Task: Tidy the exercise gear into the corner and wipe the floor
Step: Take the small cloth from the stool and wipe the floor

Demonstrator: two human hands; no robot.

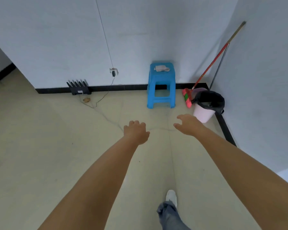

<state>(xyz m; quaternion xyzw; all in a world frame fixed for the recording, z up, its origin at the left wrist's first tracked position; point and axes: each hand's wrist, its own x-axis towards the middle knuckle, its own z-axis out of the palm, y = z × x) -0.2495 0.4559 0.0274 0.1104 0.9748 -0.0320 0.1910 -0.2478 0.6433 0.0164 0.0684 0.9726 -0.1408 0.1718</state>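
Blue plastic stool stands against the wall's black skirting, a folded cloth on its seat, presumably kept there for wiping the floor. Left hand and right hand reach toward it, fingers loosely curled, holding nothing. No exercise gear shows.

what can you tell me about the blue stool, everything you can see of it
The blue stool looks like moulded plastic, with a square seat, four legs and crossbars joining them low down. It stands upright on the pale floor, close against the black skirting of the back wall, left of the red broom and the lined pink bin. A crumpled whitish cloth lies on its seat. Neither hand touches it.
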